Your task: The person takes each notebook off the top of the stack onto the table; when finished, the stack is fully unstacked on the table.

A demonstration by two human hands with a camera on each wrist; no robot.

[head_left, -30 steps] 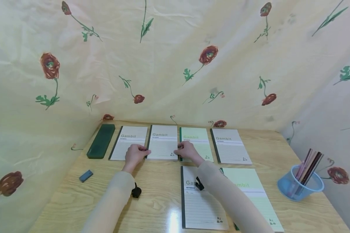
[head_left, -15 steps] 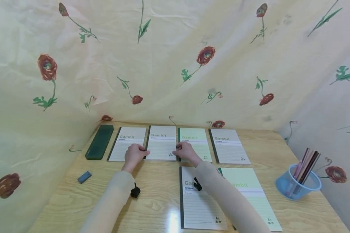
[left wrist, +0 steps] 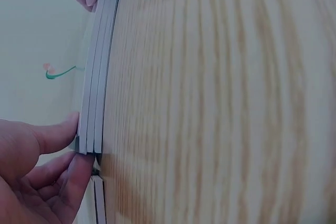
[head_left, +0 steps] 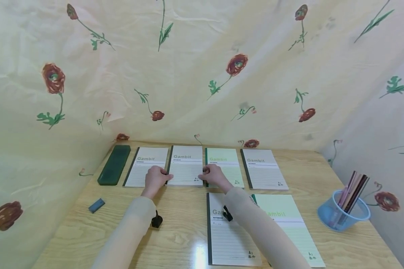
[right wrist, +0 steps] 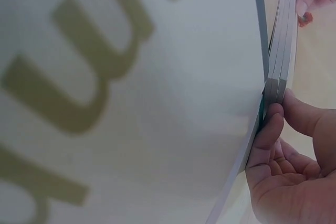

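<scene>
A small stack of grey "Gambit" notebooks point(head_left: 187, 164) lies second from left in the back row. My left hand point(head_left: 155, 179) pinches its lower left corner, thumb on top and fingers at the side. My right hand point(head_left: 215, 175) pinches the lower right corner the same way. In the left wrist view, the layered edges of the stack point(left wrist: 97, 72) show beside the left hand point(left wrist: 39, 166). The right wrist view has the right hand point(right wrist: 294, 166) at the stack's corner point(right wrist: 281, 72). A grey notebook point(head_left: 149, 157) and a green notebook point(head_left: 223, 158) flank the stack.
Another grey notebook point(head_left: 264, 170) ends the back row. Two larger notebooks, one grey point(head_left: 230, 246) and one green point(head_left: 286, 213), lie in front under the right arm. A dark green case point(head_left: 114, 164), a blue eraser point(head_left: 96, 205) and a blue pencil cup point(head_left: 343, 215) stand around.
The head view has shifted slightly, so everything sits a little further left. Both hands keep their hold on the stack, with no visible movement of the notebooks.
</scene>
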